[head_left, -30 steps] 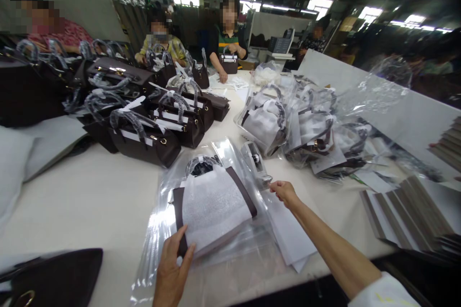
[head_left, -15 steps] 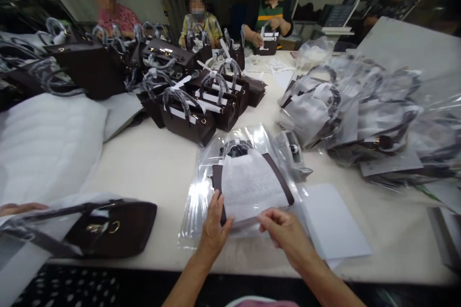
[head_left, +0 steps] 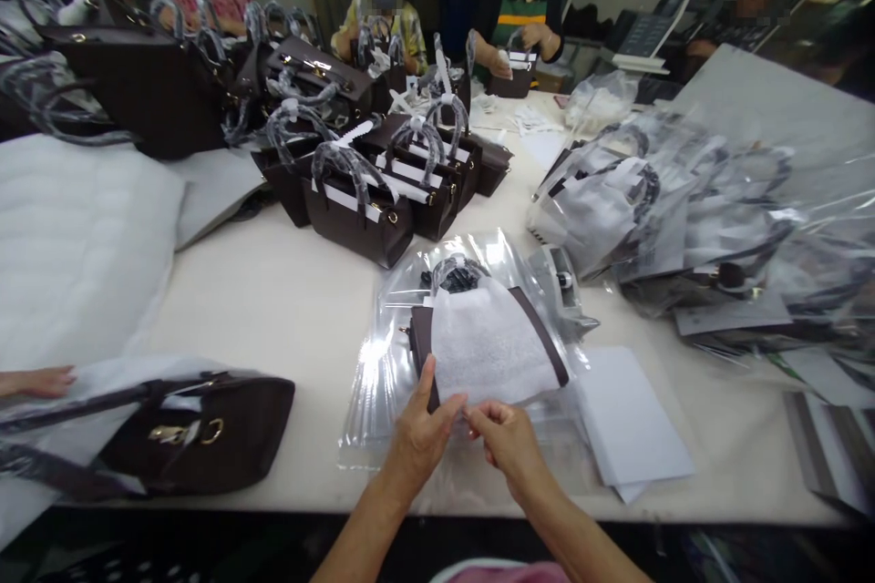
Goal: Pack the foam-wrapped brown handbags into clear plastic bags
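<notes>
A small dark brown handbag (head_left: pixel 422 328) lies on the table in front of me, its front covered by a white wrapping sheet (head_left: pixel 496 342) and its handles (head_left: pixel 455 273) wrapped in plastic. Under it is a stack of clear plastic bags (head_left: pixel 375 392). My left hand (head_left: pixel 425 424) holds the handbag's lower left corner, index finger up along its side and thumb across the bottom edge. Close by that thumb, my right hand (head_left: pixel 502 437) is closed in a pinch at the bottom edge of the sheet. What its fingertips grip is too small to make out.
Several brown handbags (head_left: pixel 359 223) stand at the back left, and bagged ones (head_left: pixel 594 219) are heaped at the right. White sheets (head_left: pixel 635 419) lie right of the stack. At left, another person's hand (head_left: pixel 41 381) touches a larger handbag (head_left: pixel 205 437). Co-workers sit across the table.
My right hand has moved left along the bottom edge to my left thumb. My left thumb has shifted right, towards the right fingertips. The neighbour's hand has moved slightly up and left.
</notes>
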Available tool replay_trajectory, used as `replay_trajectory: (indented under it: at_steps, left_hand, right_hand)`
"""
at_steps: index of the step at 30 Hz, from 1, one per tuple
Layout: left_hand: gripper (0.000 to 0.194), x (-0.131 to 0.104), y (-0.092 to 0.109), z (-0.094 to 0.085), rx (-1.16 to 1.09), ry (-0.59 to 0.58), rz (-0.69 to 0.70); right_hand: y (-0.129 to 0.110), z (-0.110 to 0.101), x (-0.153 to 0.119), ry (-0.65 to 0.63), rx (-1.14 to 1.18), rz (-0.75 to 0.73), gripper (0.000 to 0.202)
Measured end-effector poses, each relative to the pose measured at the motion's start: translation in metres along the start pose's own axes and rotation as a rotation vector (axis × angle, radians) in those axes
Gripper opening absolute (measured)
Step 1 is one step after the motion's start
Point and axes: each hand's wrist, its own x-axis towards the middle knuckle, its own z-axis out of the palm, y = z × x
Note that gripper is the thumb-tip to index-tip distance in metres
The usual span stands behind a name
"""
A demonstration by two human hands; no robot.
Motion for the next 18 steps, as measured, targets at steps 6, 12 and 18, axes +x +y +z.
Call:
replay_trajectory:
  at_steps: [6,12,18]
  left_hand:
    - [0.035,-0.001,-0.002,-0.001,-0.025,-0.055,-0.001]
    - [0.034,0.001,0.0,-0.002,-0.054,-0.087,-0.011]
    - [0.035,0.0,0.002,-0.004,-0.025,-0.107,0.013]
  right_hand:
    - [0.001,-0.001,-0.011,-0.011,0.134,0.157,0.033]
    - [0.008,-0.004,-0.019,-0.001,0.272,0.246,0.035]
    - [0.023,0.004,-0.013,0.123,0.198,0.15,0.026]
